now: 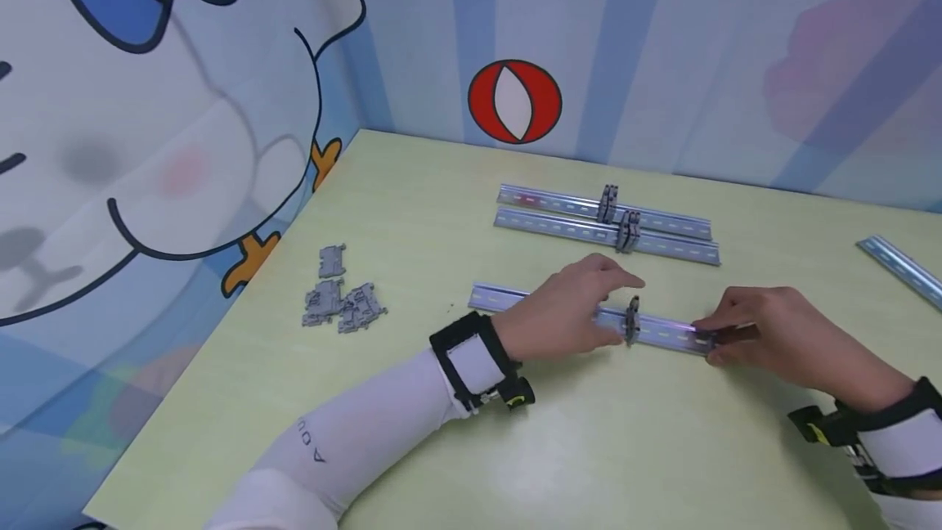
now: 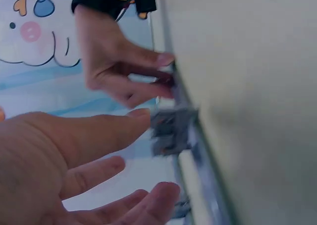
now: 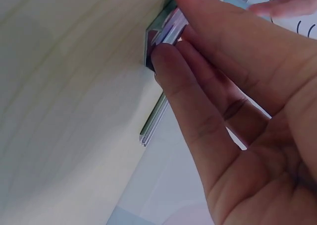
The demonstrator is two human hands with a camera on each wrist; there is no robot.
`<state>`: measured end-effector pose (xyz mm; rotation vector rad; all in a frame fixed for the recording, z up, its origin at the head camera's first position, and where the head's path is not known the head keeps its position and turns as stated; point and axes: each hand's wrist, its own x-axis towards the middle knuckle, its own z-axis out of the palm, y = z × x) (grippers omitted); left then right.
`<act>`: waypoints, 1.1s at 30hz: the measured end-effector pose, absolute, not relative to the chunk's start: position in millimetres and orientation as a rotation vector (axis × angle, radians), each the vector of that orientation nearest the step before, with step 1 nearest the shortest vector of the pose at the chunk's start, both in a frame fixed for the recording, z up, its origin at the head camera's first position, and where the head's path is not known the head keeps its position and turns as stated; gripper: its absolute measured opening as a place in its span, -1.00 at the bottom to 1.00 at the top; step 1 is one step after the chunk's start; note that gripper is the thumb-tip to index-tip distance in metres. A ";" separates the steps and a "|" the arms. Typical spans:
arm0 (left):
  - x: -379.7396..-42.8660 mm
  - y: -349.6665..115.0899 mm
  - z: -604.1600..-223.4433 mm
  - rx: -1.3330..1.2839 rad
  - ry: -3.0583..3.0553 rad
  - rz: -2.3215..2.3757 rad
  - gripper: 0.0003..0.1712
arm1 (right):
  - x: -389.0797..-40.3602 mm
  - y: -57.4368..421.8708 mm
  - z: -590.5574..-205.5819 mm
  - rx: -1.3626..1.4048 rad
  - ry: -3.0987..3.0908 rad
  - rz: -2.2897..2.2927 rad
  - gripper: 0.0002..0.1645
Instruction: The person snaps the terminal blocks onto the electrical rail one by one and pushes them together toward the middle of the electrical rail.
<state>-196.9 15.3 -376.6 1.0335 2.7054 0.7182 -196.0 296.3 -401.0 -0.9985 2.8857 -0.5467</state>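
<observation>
A slotted metal DIN rail (image 1: pixel 666 333) lies on the table in front of me, with one grey terminal block (image 1: pixel 632 320) standing on it right of its middle. My right hand (image 1: pixel 773 330) pinches the right end of this rail between thumb and fingers; the right wrist view shows the rail end (image 3: pixel 171 29) between the fingertips. My left hand (image 1: pixel 562 309) reaches over the rail's left half with thumb and fingers spread apart. In the left wrist view its fingertips are near the terminal block (image 2: pixel 171 131), with nothing between them. The hand hides part of the rail.
Behind lie two more rails (image 1: pixel 552 200) (image 1: pixel 552 223), each carrying upright terminal blocks (image 1: pixel 607 204) (image 1: pixel 628 231). Several loose grey terminal blocks (image 1: pixel 322 301) lie at the left. Another rail (image 1: pixel 901 270) sits at the far right. Printed walls (image 1: pixel 412 47) border the table's back and left.
</observation>
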 end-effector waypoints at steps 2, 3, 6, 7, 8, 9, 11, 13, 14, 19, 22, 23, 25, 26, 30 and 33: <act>-197.4 3.7 -365.8 1.032 2.733 0.739 -0.37 | -196.7 295.9 -399.3 -0.995 2.889 -0.541 -0.59; -197.4 -3.2 -360.2 1.024 2.753 0.746 -0.41 | -196.9 295.5 -398.9 -0.993 2.888 -0.544 -0.59; -197.0 -28.3 -346.3 0.998 2.839 0.753 -0.47 | -197.3 293.4 -397.9 -0.988 2.882 -0.548 -0.59; -196.1 -37.9 -342.1 0.976 2.871 0.753 -0.48 | -197.4 292.5 -397.8 -0.984 2.879 -0.550 -0.59; -194.8 -48.0 -338.4 0.944 2.899 0.756 -0.49 | -197.5 291.7 -397.9 -0.983 2.875 -0.554 -0.59; -193.4 -58.3 -335.6 0.905 2.927 0.752 -0.49 | -197.5 291.0 -397.7 -0.979 2.871 -0.560 -0.59; -190.2 -79.6 -331.8 0.811 2.970 0.737 -0.48 | -197.8 289.9 -397.8 -0.976 2.869 -0.563 -0.59; -186.5 -101.2 -330.6 0.703 3.006 0.705 -0.46 | -197.8 289.3 -397.6 -0.975 2.869 -0.557 -0.60; -184.5 -112.3 -331.1 0.650 3.019 0.682 -0.45 | -197.8 289.2 -397.5 -0.979 2.871 -0.552 -0.60; -172.6 -170.0 -340.7 0.409 3.032 0.595 -0.37 | -198.3 289.2 -395.7 -0.982 2.875 -0.537 -0.60; -163.8 -199.1 -350.1 0.283 3.017 0.579 -0.32 | -199.4 289.1 -395.2 -0.992 2.877 -0.544 -0.59; -161.4 -206.5 -353.2 0.257 3.015 0.582 -0.31 | -199.8 289.3 -395.4 -0.997 2.880 -0.542 -0.59; -158.6 -216.7 -358.8 0.233 3.020 0.566 -0.26 | -199.9 290.4 -396.1 -0.991 2.885 -0.540 -0.59; -158.2 -219.6 -360.9 0.232 3.023 0.552 -0.23 | -199.7 291.4 -397.0 -0.981 2.885 -0.540 -0.60; -161.9 -221.6 -366.1 0.230 3.010 0.530 -0.17 | -196.7 295.7 -399.9 -0.921 2.882 -0.555 -0.62; -166.2 -219.8 -369.2 0.208 2.988 0.529 -0.22 | -194.9 297.1 -401.7 -0.892 2.883 -0.570 -0.62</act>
